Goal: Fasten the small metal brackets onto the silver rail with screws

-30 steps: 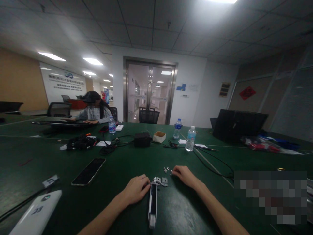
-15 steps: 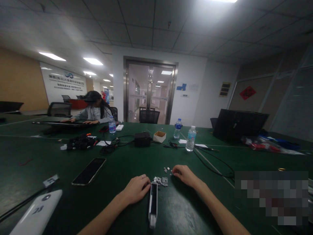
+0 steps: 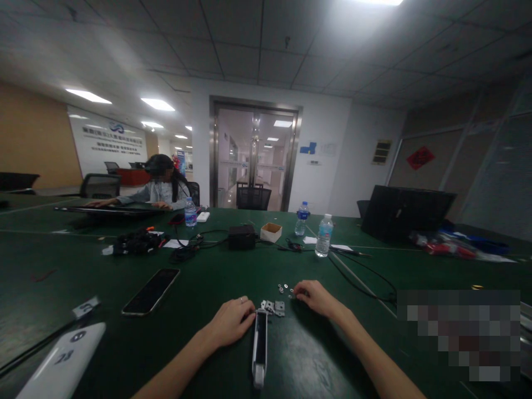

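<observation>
A long, narrow, white-rimmed part (image 3: 260,350) with a dark hollow inside lies on the green table (image 3: 199,299), pointing away from me. My left hand (image 3: 233,320) rests at its upper left end, fingers bent and thumb and fingertips against the edge. Beyond that end lie several small grey metal brackets (image 3: 279,308). My right hand (image 3: 314,297) is to the right of them, its fingers curled together with the tips down at the table. Whatever those fingertips hold is hidden or too small to name. Just left of them are several tiny metal rings or nuts (image 3: 282,288).
A phone (image 3: 151,292) and a white device marked 28 (image 3: 64,360) lie to the left. Farther back are a black box (image 3: 241,237), an open small carton (image 3: 271,233), cables and water bottles (image 3: 324,235). A person (image 3: 162,183) sits across at the left; a monitor (image 3: 405,213) stands right.
My right hand has shifted very slightly beside the small rings. My left hand and the long part stay put. The person across has moved their hands a little.
</observation>
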The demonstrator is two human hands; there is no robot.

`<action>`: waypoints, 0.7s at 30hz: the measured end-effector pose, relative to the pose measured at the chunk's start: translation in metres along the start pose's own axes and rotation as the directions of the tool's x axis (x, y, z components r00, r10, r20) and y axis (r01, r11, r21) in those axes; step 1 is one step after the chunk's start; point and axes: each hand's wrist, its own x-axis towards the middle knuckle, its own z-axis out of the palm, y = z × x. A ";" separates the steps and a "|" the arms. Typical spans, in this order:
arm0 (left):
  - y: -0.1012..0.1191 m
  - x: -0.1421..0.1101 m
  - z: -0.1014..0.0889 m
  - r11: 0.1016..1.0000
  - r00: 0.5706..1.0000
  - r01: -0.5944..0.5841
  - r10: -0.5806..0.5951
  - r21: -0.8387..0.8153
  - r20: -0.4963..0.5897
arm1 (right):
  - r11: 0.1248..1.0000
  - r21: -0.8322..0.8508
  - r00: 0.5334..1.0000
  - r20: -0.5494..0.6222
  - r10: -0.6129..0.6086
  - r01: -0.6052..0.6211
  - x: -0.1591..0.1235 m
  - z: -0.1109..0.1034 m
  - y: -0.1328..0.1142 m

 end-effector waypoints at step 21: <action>-0.006 0.001 0.003 0.999 1.000 0.005 -0.005 -0.032 0.011 | 0.999 0.048 1.000 0.013 -0.005 0.004 -0.002 -0.001 0.004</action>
